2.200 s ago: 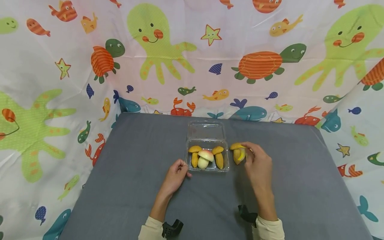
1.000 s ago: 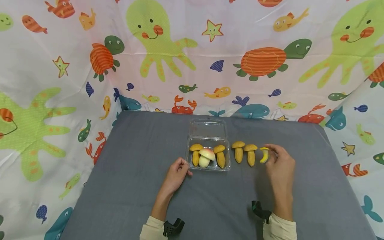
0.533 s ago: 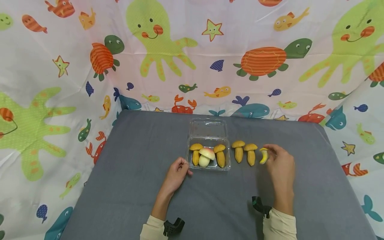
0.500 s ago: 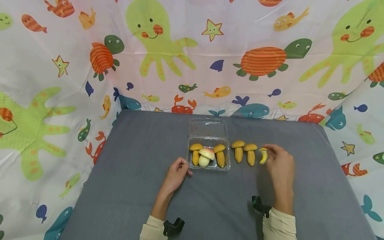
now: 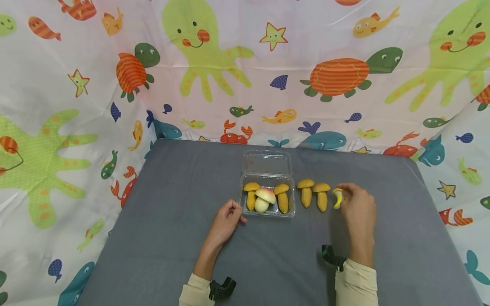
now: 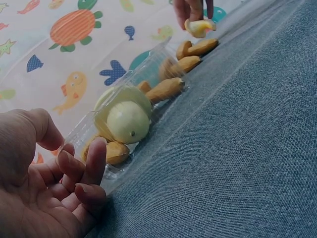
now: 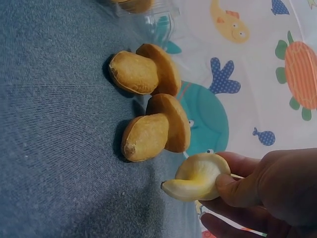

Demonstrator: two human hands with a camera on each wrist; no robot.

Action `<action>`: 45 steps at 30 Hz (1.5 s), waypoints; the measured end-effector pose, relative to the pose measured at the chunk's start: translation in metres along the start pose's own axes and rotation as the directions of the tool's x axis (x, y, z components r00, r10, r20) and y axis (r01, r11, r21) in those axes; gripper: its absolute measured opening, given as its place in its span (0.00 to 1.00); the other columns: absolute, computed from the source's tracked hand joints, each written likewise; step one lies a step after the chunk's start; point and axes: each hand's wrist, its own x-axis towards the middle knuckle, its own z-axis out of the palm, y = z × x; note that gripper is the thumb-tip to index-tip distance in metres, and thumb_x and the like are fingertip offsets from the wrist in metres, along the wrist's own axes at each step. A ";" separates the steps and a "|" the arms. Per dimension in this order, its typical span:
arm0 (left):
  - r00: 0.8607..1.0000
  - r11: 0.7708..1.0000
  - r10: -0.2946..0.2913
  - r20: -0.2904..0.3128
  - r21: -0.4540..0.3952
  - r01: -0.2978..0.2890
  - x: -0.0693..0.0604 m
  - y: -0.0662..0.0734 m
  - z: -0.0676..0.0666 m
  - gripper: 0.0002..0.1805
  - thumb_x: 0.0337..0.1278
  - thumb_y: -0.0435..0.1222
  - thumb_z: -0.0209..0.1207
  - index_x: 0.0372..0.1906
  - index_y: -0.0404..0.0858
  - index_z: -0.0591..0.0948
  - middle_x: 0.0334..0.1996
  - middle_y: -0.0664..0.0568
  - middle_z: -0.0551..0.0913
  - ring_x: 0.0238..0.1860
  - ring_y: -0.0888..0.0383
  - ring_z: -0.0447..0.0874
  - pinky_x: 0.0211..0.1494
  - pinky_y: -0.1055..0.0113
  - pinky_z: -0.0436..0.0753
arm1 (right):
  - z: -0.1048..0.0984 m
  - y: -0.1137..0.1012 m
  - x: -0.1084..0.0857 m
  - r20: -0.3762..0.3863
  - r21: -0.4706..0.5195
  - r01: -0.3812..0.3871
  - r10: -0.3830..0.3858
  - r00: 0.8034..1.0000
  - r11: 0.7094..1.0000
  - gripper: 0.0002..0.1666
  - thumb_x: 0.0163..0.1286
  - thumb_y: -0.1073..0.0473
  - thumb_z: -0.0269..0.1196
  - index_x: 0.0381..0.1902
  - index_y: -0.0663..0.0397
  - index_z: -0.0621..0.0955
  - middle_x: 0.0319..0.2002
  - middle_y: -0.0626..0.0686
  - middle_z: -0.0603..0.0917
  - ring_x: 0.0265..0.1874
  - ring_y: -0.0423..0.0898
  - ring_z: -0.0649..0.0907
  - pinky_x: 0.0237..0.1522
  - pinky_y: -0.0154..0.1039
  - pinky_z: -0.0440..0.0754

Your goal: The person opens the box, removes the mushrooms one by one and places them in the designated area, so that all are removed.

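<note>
Head view: the right hand pinches a small yellow piece between its fingertips, just right of two brown mushrooms lying side by side, a nearer one and a farther one from the clear container. The container sits on the grey cloth, lid laid back. It holds a white mushroom with a pink-tinged cap, flanked by a left brown mushroom and a right brown mushroom. The left hand, fingers curled, is at the container's near left corner. Behind hangs a curtain printed with sea animals.

Left wrist view: thumb and fingertips pinch the container's clear edge; the remaining fingers are loosely bent. The yellow piece shows beyond the brown mushrooms.

Right wrist view: the thumb presses the yellow piece's rounded end against the fingers, its pointed tip facing away from the hand. I cannot tell whether it touches the cloth.
</note>
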 end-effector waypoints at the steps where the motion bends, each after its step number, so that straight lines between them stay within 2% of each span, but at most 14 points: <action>1: 1.000 1.000 0.000 0.000 -0.002 0.000 0.000 0.000 0.000 0.08 0.76 0.33 0.54 0.36 0.37 0.77 0.27 0.33 0.80 0.37 0.44 0.90 0.33 0.70 0.71 | 0.000 0.000 0.001 0.004 -0.001 -0.004 0.004 1.000 1.000 0.13 0.77 0.68 0.60 0.50 0.56 0.90 0.45 0.63 0.91 0.36 0.65 0.87 0.34 0.57 0.77; 4: 1.000 1.000 0.002 -0.007 -0.008 -0.002 0.000 -0.001 0.001 0.07 0.75 0.32 0.55 0.36 0.37 0.77 0.27 0.33 0.80 0.37 0.45 0.90 0.33 0.70 0.71 | 0.001 0.002 0.003 0.009 0.000 -0.007 0.007 1.000 1.000 0.13 0.77 0.68 0.60 0.50 0.56 0.89 0.45 0.63 0.91 0.40 0.67 0.87 0.38 0.60 0.78; 10: 1.000 1.000 0.003 0.005 -0.004 -0.002 -0.001 -0.001 0.000 0.07 0.77 0.33 0.55 0.37 0.37 0.77 0.28 0.32 0.80 0.37 0.42 0.89 0.33 0.69 0.70 | 0.003 0.003 0.005 0.043 -0.022 -0.037 0.038 0.998 0.999 0.14 0.78 0.68 0.58 0.51 0.57 0.89 0.47 0.65 0.90 0.39 0.67 0.86 0.36 0.60 0.77; 17: 1.000 1.000 0.005 0.010 -0.009 -0.005 -0.001 0.002 -0.001 0.08 0.78 0.35 0.54 0.37 0.38 0.77 0.29 0.30 0.79 0.39 0.40 0.89 0.34 0.69 0.70 | 0.005 0.003 0.011 0.062 -0.037 -0.041 0.043 0.997 0.998 0.15 0.79 0.67 0.57 0.53 0.57 0.89 0.51 0.66 0.89 0.45 0.70 0.86 0.40 0.65 0.78; 25: 1.000 1.000 0.012 0.017 -0.012 -0.012 -0.001 0.000 0.000 0.08 0.78 0.34 0.54 0.37 0.37 0.77 0.30 0.32 0.80 0.40 0.40 0.90 0.36 0.69 0.72 | 0.008 0.006 0.012 0.124 -0.083 -0.041 0.051 0.991 0.996 0.16 0.80 0.66 0.56 0.55 0.56 0.88 0.54 0.69 0.87 0.45 0.75 0.84 0.36 0.67 0.78; 34: 1.000 1.000 0.023 0.020 0.001 -0.023 0.000 0.000 -0.002 0.08 0.78 0.34 0.54 0.37 0.38 0.77 0.29 0.32 0.80 0.39 0.41 0.90 0.34 0.68 0.71 | 0.008 0.006 0.011 0.163 -0.089 -0.040 0.054 0.985 0.995 0.21 0.75 0.70 0.55 0.60 0.56 0.86 0.57 0.70 0.85 0.47 0.74 0.84 0.38 0.66 0.78; 41: 0.999 1.000 0.028 0.017 0.010 -0.028 0.000 0.001 -0.003 0.08 0.78 0.34 0.54 0.38 0.37 0.77 0.30 0.38 0.84 0.38 0.42 0.90 0.34 0.68 0.71 | 0.007 0.006 0.009 0.166 -0.073 -0.033 0.045 0.985 0.997 0.22 0.75 0.70 0.56 0.62 0.55 0.85 0.59 0.69 0.84 0.49 0.74 0.84 0.38 0.65 0.78; 45: 1.000 1.000 0.023 0.012 0.018 -0.023 -0.001 0.001 -0.002 0.08 0.78 0.35 0.54 0.38 0.38 0.77 0.31 0.38 0.85 0.38 0.42 0.90 0.33 0.67 0.71 | 0.007 0.007 0.007 0.164 -0.069 -0.043 0.054 0.985 0.997 0.22 0.77 0.69 0.55 0.63 0.55 0.84 0.60 0.69 0.84 0.51 0.74 0.83 0.40 0.66 0.78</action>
